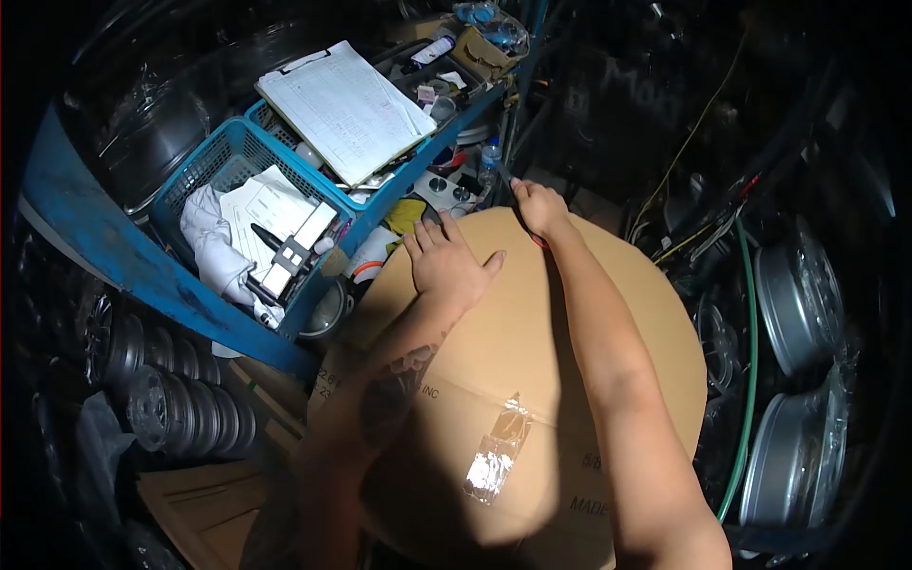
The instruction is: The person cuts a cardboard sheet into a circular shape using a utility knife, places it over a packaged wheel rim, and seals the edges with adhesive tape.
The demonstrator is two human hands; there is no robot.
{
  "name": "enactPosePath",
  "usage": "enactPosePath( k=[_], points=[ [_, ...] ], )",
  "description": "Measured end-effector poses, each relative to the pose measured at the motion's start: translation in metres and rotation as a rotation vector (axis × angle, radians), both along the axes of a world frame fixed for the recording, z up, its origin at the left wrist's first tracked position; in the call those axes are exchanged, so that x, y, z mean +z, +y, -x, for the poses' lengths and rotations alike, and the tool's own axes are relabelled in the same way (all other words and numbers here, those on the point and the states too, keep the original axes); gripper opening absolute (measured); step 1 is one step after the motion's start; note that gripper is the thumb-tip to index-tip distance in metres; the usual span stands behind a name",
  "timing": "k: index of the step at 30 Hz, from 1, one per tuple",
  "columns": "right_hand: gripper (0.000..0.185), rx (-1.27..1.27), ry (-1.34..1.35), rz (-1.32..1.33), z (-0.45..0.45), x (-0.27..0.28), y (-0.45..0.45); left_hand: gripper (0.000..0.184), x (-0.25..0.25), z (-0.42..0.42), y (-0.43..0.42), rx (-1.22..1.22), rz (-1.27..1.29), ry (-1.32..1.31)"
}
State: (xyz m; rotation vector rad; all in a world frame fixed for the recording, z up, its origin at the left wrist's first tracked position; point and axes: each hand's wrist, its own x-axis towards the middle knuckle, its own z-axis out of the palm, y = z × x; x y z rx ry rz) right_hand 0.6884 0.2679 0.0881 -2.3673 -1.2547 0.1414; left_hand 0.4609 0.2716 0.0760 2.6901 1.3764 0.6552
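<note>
A large round piece of brown cardboard (503, 323) lies in front of me, with printed letters and a strip of clear tape (499, 451) on it. My left hand (449, 266) rests flat near its far left edge, fingers spread and thumb out. At the far edge, my right hand (541, 208) is closed, its fingers curled. A small red and dark bit shows under the right wrist, but what the hand grips is hidden. The right forearm reaches over the cardboard and casts a dark shadow along it.
On a blue shelf (190, 294) at left stand blue baskets (228, 142) with papers and cloth, and a clipboard (347, 109). Metal wheel rims (798, 304) are stacked at right, more rims (180, 413) at left. A green hose (750, 380) hangs at right; a water bottle (490, 161) stands beyond.
</note>
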Motion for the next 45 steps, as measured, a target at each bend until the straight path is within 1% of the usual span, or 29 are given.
enactPosePath(
  k=[2,3,5,7,9,10,12,13,14,16,17,20,21,23,24,27,30,33,34,35,36,39,42,44,45],
  points=[
    [0.060,-0.001,0.044,-0.056,0.005,-0.001,-0.006,0.100,0.024,0.009,0.011,-0.053,0.122,0.013],
    [0.061,-0.010,0.066,-0.084,0.006,-0.001,-0.009,0.084,0.033,0.016,0.027,-0.144,0.239,-0.015],
    [0.059,-0.029,0.084,-0.131,0.013,0.008,-0.011,0.078,0.038,0.019,0.039,-0.176,0.256,0.016],
    [0.055,-0.041,0.069,-0.147,0.012,0.006,-0.013,0.074,0.031,0.020,0.056,-0.193,0.281,0.010],
    [0.048,0.044,0.237,-0.302,0.005,0.002,-0.017,0.072,0.018,0.016,0.079,-0.212,0.307,-0.018],
    [0.044,0.087,0.319,-0.388,0.004,0.007,-0.016,0.069,0.011,0.016,0.095,-0.269,0.408,-0.106],
    [0.039,0.218,-0.005,-0.289,0.014,0.036,-0.020,0.064,-0.016,0.019,0.124,-0.388,0.625,-0.283],
    [0.037,0.290,-0.148,-0.231,0.018,0.052,-0.022,0.065,-0.023,0.020,0.131,-0.428,0.823,-0.412],
    [0.034,0.406,-0.297,-0.144,0.019,0.067,-0.018,0.071,-0.033,0.018,0.136,-0.433,0.965,-0.494],
    [0.029,0.632,-0.577,0.044,0.021,0.092,-0.007,0.086,-0.038,0.014,0.137,-0.435,1.263,-0.647],
    [0.028,0.680,-0.624,0.107,0.026,0.101,-0.005,0.108,-0.043,0.006,0.146,-0.382,1.212,-0.541],
    [0.031,0.782,-0.665,0.205,0.038,0.105,0.009,0.110,-0.013,0.016,0.126,-0.352,1.277,-0.677],
    [0.034,0.806,-0.612,0.230,0.041,0.101,0.015,0.112,-0.005,0.018,0.120,-0.336,1.361,-0.718],
    [0.029,0.817,-0.644,0.270,0.054,0.097,0.021,0.110,-0.038,0.003,0.135,-0.330,1.215,-0.721],
    [0.027,0.824,-0.659,0.288,0.061,0.094,0.025,0.109,-0.037,0.004,0.134,-0.325,1.123,-0.717],
    [0.030,0.819,-0.650,0.327,0.076,0.091,0.033,0.110,-0.034,0.007,0.125,-0.298,0.808,-0.679],
    [0.032,0.820,-0.654,0.382,0.080,0.094,0.038,0.109,-0.024,0.011,0.124,-0.342,0.953,-0.679],
    [0.033,0.784,-0.671,0.440,0.062,0.095,0.038,0.101,-0.017,0.016,0.120,-0.419,1.111,-0.677],
    [0.033,0.767,-0.680,0.457,0.051,0.096,0.038,0.094,-0.028,0.013,0.127,-0.436,1.111,-0.659],
    [0.032,0.695,-0.683,0.527,0.037,0.099,0.035,0.087,-0.040,0.010,0.133,-0.454,1.112,-0.643],
    [0.031,0.641,-0.665,0.528,0.020,0.098,0.027,0.080,-0.048,0.007,0.137,-0.473,1.113,-0.627],
    [0.033,0.465,-0.588,0.548,-0.036,0.092,-0.009,0.062,-0.043,0.007,0.131,-0.474,0.898,-0.418],
    [0.033,0.323,-0.492,0.551,-0.071,0.096,-0.055,0.046,-0.010,0.013,0.112,-0.470,0.761,-0.227],
    [0.033,0.231,-0.454,0.612,-0.072,0.114,-0.075,0.049,0.011,0.016,0.096,-0.356,0.770,-0.165],
    [0.034,0.227,-0.486,0.637,-0.078,0.118,-0.083,0.051,0.021,0.015,0.088,-0.304,0.771,-0.132]
  ],
)
